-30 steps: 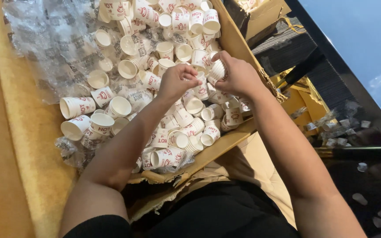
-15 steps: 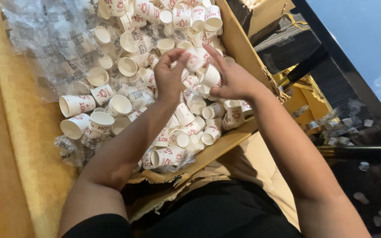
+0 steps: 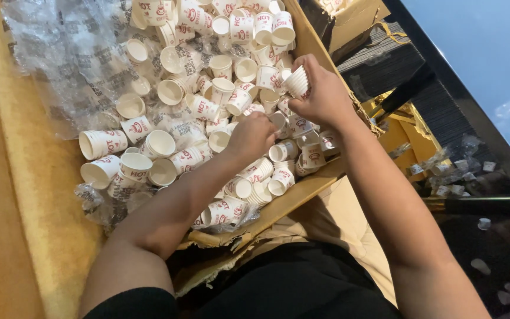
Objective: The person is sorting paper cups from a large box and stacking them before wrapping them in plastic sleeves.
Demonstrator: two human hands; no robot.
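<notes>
Nearest the person, at the torn near edge of the cardboard box (image 3: pixel 302 195), a few short nested runs of paper cups (image 3: pixel 255 177) lie on their sides, which suggests some gathering is done. Most of the job looks to be left: the box floor is covered with loose cups, tipped every way, right up to its far edge.

The left hand (image 3: pixel 254 134) is down among the cups in the middle of the box, fingers curled shut, knuckles up. It seems to be pinching a single cup, though what it grips is hidden under the hand, so I cannot say for sure.

A little farther, against the right wall of the box, the right hand (image 3: pixel 324 94) is closed round a small stack of nested cups (image 3: pixel 297 81), held clear of the heap with the rims pointing left.

The cups are small, white, with red print, thin-walled with rolled rims; several lie mouth-up and show empty insides. None looks crushed from here.

At the far left corner, crumpled clear plastic wrapping (image 3: pixel 60 59) lies over and under the pile.
</notes>
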